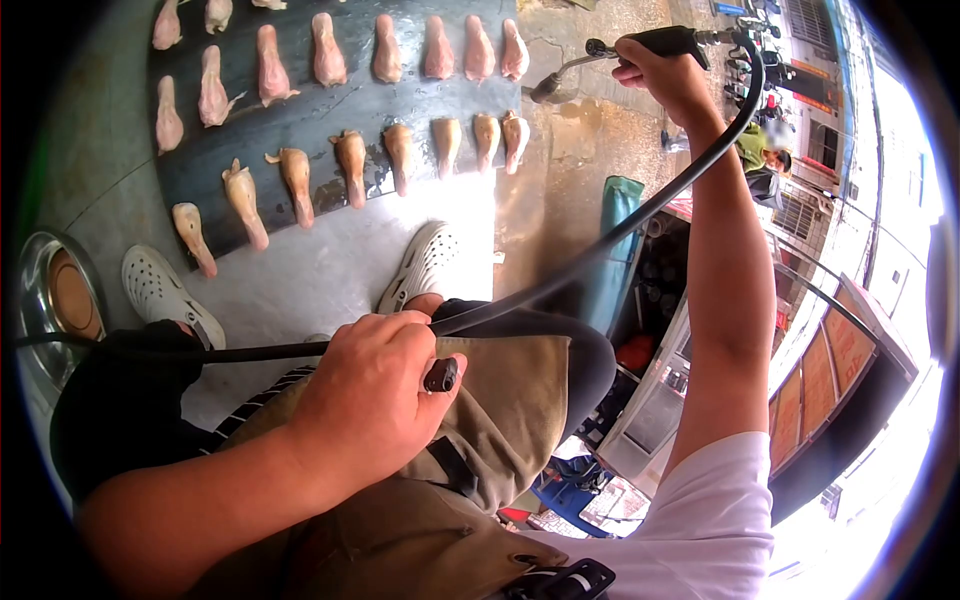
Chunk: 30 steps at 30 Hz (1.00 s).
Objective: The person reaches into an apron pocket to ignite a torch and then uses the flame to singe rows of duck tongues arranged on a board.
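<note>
My right hand (665, 75), at the top right, is closed round the black handle of a torch (672, 42). Its thin metal tube ends in a nozzle (547, 88) pointing down left, with no flame visible. A black hose (610, 235) runs from the handle down past my left hand (370, 385). That hand is a fist over my lap, with the end of a small black object (440, 376) showing by the thumb. Pinkish meat pieces (330, 50) and browner ones (297, 185) lie in rows on a dark wet board (330, 115).
White clogs (172, 295) stand below the board. A metal bowl (40, 270) is at far left. Beyond my right arm are a teal cylinder (618, 205), a metal cabinet (645, 415) and a street with a person in green (752, 150).
</note>
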Each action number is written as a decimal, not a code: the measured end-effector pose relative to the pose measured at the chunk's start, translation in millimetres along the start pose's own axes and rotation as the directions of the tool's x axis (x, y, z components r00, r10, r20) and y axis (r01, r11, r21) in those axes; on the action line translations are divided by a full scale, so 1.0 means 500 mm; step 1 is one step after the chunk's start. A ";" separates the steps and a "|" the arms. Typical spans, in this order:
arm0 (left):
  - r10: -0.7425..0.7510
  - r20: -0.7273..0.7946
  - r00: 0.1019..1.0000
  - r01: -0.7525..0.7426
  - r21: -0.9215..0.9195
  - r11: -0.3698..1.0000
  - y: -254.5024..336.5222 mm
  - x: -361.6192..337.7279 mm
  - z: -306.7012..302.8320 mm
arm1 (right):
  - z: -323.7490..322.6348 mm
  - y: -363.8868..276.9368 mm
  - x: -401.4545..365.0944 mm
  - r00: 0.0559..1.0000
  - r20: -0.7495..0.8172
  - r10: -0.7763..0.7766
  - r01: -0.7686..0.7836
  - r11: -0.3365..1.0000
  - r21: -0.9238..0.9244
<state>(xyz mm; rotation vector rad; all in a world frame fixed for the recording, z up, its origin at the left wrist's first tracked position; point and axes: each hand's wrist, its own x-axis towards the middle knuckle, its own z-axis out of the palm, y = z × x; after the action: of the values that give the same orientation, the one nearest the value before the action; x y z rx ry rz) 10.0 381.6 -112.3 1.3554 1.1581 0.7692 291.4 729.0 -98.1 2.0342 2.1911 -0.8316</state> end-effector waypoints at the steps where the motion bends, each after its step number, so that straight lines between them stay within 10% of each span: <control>1: -0.003 0.001 1.000 0.003 0.002 1.000 0.000 -0.001 0.000 | -0.001 0.010 0.002 1.000 -0.007 0.011 -0.011 1.000 0.009; 30: -0.045 0.134 0.990 0.036 0.067 0.997 0.028 -0.044 -0.011 | 0.022 0.058 -0.106 0.994 -0.100 0.051 -0.024 0.967 0.255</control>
<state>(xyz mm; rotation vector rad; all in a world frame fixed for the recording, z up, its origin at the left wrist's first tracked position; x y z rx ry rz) 1.0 364.3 -94.1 1.4111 1.1079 0.6058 322.6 675.8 -97.8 2.2768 2.1899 -1.0741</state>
